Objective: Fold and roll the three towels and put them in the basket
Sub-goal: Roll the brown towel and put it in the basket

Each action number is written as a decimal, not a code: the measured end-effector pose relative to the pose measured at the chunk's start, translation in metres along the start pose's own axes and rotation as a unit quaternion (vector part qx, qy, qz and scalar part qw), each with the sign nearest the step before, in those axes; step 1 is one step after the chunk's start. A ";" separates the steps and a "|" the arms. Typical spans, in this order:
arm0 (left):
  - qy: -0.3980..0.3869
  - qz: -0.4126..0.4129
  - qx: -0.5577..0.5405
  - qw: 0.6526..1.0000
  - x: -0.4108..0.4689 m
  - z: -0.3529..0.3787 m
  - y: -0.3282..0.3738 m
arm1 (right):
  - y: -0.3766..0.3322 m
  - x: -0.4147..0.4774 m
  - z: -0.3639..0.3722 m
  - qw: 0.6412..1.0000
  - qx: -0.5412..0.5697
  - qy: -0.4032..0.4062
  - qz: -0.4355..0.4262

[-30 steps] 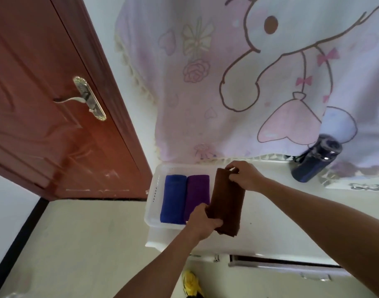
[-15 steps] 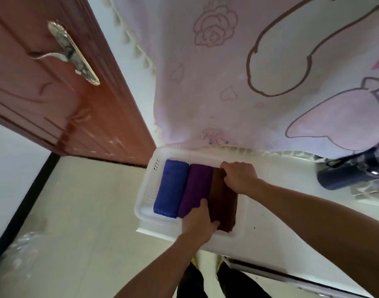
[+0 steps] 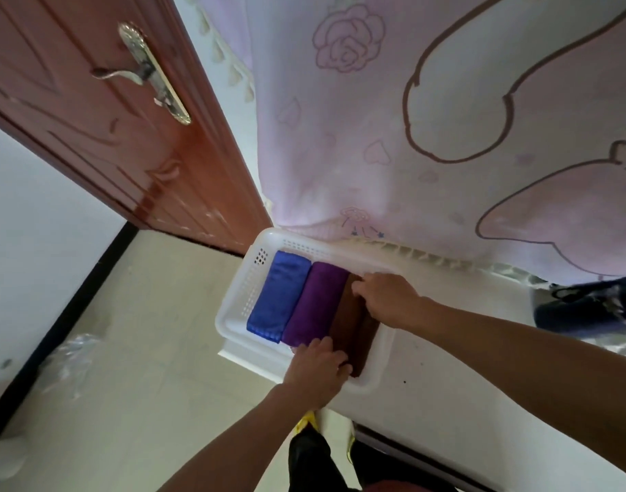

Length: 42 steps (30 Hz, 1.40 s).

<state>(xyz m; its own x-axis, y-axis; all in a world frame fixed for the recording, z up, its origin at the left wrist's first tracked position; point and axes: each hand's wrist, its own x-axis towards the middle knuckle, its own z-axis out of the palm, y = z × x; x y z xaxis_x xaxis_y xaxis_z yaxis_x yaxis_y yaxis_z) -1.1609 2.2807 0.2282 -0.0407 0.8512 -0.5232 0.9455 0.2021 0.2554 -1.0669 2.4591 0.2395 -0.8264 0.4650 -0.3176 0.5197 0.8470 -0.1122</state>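
Brown rolled towel (image 3: 347,319) in white perforated plastic basket (image 3: 233,308), right hand (image 3: 387,300) curled over its far end, left hand (image 3: 316,369) flat on near end, purple rolled towel (image 3: 315,303) beside fingertips

A single wide-angle camera is riding on the person's head, looking forward and steeply down. It is sitting close over the work. The left forearm is coming in from the bottom edge and the right from the right edge. The left hand (image 3: 318,367) and right hand (image 3: 386,300) are meeting just below the middle of the frame, over a white basket (image 3: 233,314). The view is tilting, so the tabletop (image 3: 446,392) is slanting down to the right and the door (image 3: 91,143) is leaning across the upper left. The floor (image 3: 144,349) is filling the lower left, a hanging cloth (image 3: 375,136) the upper right.
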 end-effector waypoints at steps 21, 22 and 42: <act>0.229 -0.120 0.065 0.964 -0.028 -0.052 -0.136 | -0.063 -0.022 -0.006 0.991 0.131 -0.010 -0.014; 0.216 -0.135 0.061 0.965 -0.030 -0.056 -0.143 | -0.073 -0.023 -0.005 0.989 0.143 -0.026 -0.011; 0.027 -0.075 -0.025 0.996 -0.027 -0.055 -0.216 | -0.191 -0.043 0.014 0.934 0.242 0.055 0.259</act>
<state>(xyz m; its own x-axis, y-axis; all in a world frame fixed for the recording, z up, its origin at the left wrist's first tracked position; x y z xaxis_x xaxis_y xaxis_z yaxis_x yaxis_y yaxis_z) -1.3821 2.2404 0.2319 -0.1993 0.8335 -0.5154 0.9098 0.3527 0.2185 -1.1274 2.2739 0.2618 -0.4404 0.8260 -0.3519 0.8711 0.2983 -0.3901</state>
